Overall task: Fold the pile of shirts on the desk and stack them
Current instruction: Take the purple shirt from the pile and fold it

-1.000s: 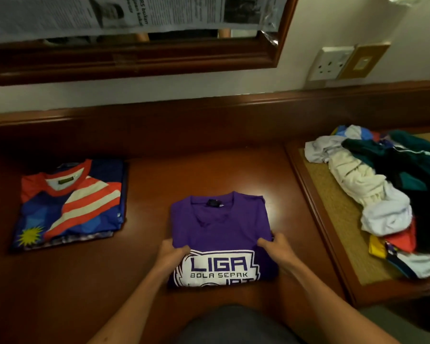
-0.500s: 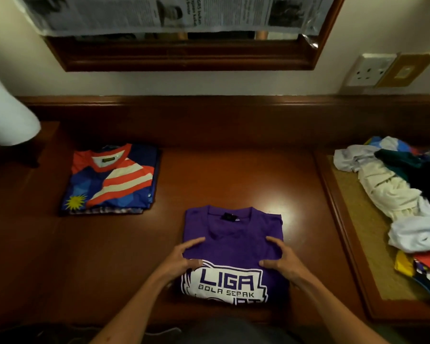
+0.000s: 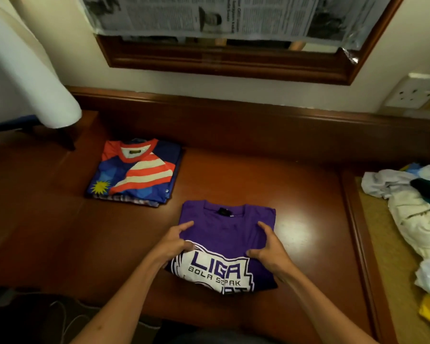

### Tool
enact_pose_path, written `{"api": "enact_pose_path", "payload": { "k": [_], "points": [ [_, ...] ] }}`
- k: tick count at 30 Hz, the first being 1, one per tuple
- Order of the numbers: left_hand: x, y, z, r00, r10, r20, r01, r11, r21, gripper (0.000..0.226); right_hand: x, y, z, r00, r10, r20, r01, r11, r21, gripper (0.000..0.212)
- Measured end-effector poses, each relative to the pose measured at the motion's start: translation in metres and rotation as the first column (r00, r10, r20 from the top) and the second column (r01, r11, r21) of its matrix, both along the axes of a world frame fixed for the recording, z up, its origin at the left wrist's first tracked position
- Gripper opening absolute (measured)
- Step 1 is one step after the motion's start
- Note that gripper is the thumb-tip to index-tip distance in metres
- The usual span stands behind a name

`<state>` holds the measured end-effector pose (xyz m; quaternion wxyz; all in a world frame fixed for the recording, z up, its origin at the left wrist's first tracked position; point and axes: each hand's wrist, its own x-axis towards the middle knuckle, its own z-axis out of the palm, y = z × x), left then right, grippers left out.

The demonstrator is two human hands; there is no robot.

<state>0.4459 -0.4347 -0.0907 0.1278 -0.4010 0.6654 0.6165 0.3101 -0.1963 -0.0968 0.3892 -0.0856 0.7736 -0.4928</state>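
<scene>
Two hands grasp the folded purple shirt at the tabletop's near edge: left hand on its left side, right hand on its right. Bare wood separates it from the folded stack and unfolded pile.

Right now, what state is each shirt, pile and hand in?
Purple folded shirt with white LIGA print: folded, flat on the wooden desk, held at both sides.
Blue, red and white striped shirt: folded, topping a stack.
Loose pile of unfolded shirts: crumpled, unfolded.
Left hand: grips the purple shirt's left edge.
Right hand: grips its right edge.
</scene>
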Motion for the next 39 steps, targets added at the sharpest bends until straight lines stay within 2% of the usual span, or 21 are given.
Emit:
{"api": "enact_pose_path", "payload": {
  "k": [10, 16, 18, 19, 20, 22, 24, 26, 29, 32, 35, 37, 39],
  "points": [
    [-0.007, -0.151, 0.104, 0.979, -0.052, -0.196, 0.016, 0.983, -0.183, 0.071, -0.014, -0.151, 0.075, 0.975, 0.043, -0.218, -0.061, 0.995, -0.079, 0.094],
    [-0.011, -0.276, 0.15, 0.939, -0.004, -0.343, -0.085, 0.966, -0.245, 0.073, -0.028, -0.266, 0.107, 0.946, -0.005, -0.324, -0.07, 0.973, -0.22, 0.092],
    [-0.014, -0.308, 0.144, 0.94, -0.014, -0.341, -0.109, 0.934, -0.34, 0.074, -0.031, -0.3, 0.101, 0.948, -0.02, -0.319, -0.069, 0.961, -0.266, 0.09],
    [-0.016, -0.32, 0.134, 0.953, -0.026, -0.3, -0.118, 0.885, -0.451, 0.073, -0.031, -0.315, 0.092, 0.956, 0.001, -0.293, -0.082, 0.961, -0.264, 0.09],
    [-0.02, -0.326, 0.12, 0.979, -0.044, -0.2, -0.084, 0.804, -0.588, 0.073, -0.03, -0.329, 0.078, 0.968, 0.042, -0.247, -0.103, 0.966, -0.238, 0.093],
    [-0.023, -0.322, 0.083, 0.987, -0.042, 0.152, 0.147, 0.602, -0.785, 0.076, -0.022, -0.349, 0.043, 0.989, 0.12, -0.084, -0.132, 0.981, -0.146, 0.1],
    [-0.021, -0.309, 0.05, 0.924, -0.07, 0.377, 0.366, 0.453, -0.813, 0.082, -0.011, -0.36, 0.007, 0.993, 0.099, 0.058, -0.095, 0.993, -0.065, 0.104],
    [-0.017, -0.304, 0.023, 0.884, -0.156, 0.44, 0.464, 0.396, -0.792, 0.085, -0.005, -0.367, -0.015, 0.999, 0.013, 0.033, -0.013, 1.0, 0.0, 0.098],
    [0.0, -0.314, -0.01, 0.875, -0.235, 0.423, 0.483, 0.407, -0.775, 0.077, -0.005, -0.369, -0.024, 0.996, -0.083, -0.044, 0.083, 0.997, 0.004, 0.089],
    [0.022, -0.329, -0.029, 0.905, -0.297, 0.304, 0.42, 0.519, -0.744, 0.06, -0.003, -0.364, -0.026, 0.991, -0.124, -0.044, 0.122, 0.992, -0.046, 0.088],
    [0.034, -0.335, -0.03, 0.909, -0.336, 0.246, 0.408, 0.6, -0.688, 0.056, 0.0, -0.358, -0.036, 0.994, -0.108, -0.034, 0.107, 0.994, -0.01, 0.087],
    [0.035, -0.335, -0.027, 0.9, -0.349, 0.262, 0.43, 0.603, -0.672, 0.056, 0.003, -0.357, -0.044, 0.99, -0.136, -0.027, 0.137, 0.99, 0.033, 0.086],
    [0.032, -0.335, -0.022, 0.892, -0.347, 0.289, 0.449, 0.603, -0.66, 0.057, 0.007, -0.36, -0.047, 0.986, -0.142, -0.082, 0.148, 0.987, 0.065, 0.083]
  ]
}}
